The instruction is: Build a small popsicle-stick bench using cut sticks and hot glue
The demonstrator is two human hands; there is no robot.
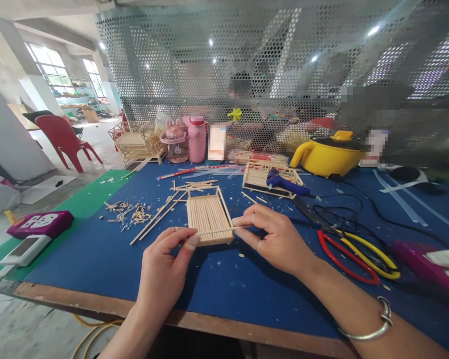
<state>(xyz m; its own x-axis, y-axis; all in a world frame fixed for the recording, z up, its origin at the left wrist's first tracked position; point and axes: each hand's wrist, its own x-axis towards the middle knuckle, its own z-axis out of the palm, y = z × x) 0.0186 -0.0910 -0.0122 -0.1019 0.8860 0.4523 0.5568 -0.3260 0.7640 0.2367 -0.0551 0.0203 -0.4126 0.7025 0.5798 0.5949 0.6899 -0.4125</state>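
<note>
A small frame of wooden sticks [209, 212] lies on the blue table, its slatted floor facing up and a raised rail along its right and far edges. Across its near end runs a thin wooden stick [215, 232]. My left hand [172, 257] pinches the stick's left end between thumb and fingers, at the frame's near left corner. My right hand [277, 237] pinches the right end by the near right corner. Fingertips of both hands have pale coverings. Loose sticks [159, 218] lie left of the frame.
Stick scraps [134, 214] lie left. A blue glue gun [288, 184] rests on another stick frame [254, 177] behind. Red-and-yellow-handled cutters [347, 259] and cables lie right. Behind stand a yellow pot [329, 157], a pink flask [197, 139] and a perforated metal screen [172, 60].
</note>
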